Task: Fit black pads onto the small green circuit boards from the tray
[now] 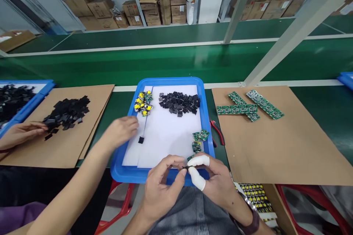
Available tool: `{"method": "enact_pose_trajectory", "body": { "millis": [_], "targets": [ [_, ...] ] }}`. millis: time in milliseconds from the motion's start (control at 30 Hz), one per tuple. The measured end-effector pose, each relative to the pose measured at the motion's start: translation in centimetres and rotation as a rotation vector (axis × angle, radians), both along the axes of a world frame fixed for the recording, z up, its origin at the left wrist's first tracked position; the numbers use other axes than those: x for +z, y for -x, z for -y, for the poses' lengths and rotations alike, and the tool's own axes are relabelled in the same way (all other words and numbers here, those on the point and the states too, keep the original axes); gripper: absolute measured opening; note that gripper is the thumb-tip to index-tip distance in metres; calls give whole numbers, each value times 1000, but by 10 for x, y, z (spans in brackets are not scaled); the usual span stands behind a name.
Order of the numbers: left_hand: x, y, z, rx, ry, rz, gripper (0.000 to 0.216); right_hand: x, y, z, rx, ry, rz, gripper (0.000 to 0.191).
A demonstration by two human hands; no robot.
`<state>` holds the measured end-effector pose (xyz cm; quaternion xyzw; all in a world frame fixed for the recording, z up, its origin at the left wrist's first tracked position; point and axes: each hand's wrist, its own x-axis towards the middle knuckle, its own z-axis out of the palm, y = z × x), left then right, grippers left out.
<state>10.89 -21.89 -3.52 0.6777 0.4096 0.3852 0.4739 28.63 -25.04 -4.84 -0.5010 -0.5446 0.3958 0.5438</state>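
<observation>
My left hand point(165, 181) and my right hand point(213, 180) meet over the front edge of a blue tray point(205, 117). Between their fingertips they pinch a small dark piece point(186, 167), mostly covered by the fingers. White finger covers sit on my right thumb and index finger. Several small green circuit boards point(196, 147) lie in the tray just beyond my right hand. Farther back are a heap of flat black pieces point(179, 103) and a cluster of yellow-topped board parts point(142, 102). One black piece point(141, 140) lies alone on the white lining.
A co-worker's hand point(121, 130) reaches over the tray's left edge; their other hand point(24, 134) touches black pieces point(67, 112) on cardboard. Red-handled pliers point(217, 133) lie right of the tray. Circuit board strips point(237, 109) rest on right-hand cardboard point(289, 147). A slanted post point(292, 29) stands behind.
</observation>
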Motion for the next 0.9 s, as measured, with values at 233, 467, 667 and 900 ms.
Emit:
{"method": "enact_pose_trajectory", "body": {
  "millis": [233, 467, 667, 900],
  "targets": [
    [4, -4, 7, -40, -112, 21, 39, 0, -3, 6, 8, -63, 42, 28],
    [-6, -4, 8, -2, -87, -97, 44, -9, -6, 5, -10, -62, 31, 26],
    [5, 3, 1, -117, 49, -105, 40, -7, -14, 8, 35, -54, 8, 29],
    [4, -1, 3, -232, 236, 190, 31, -11, -23, 8, 303, 139, -262, 35]
  ]
}}
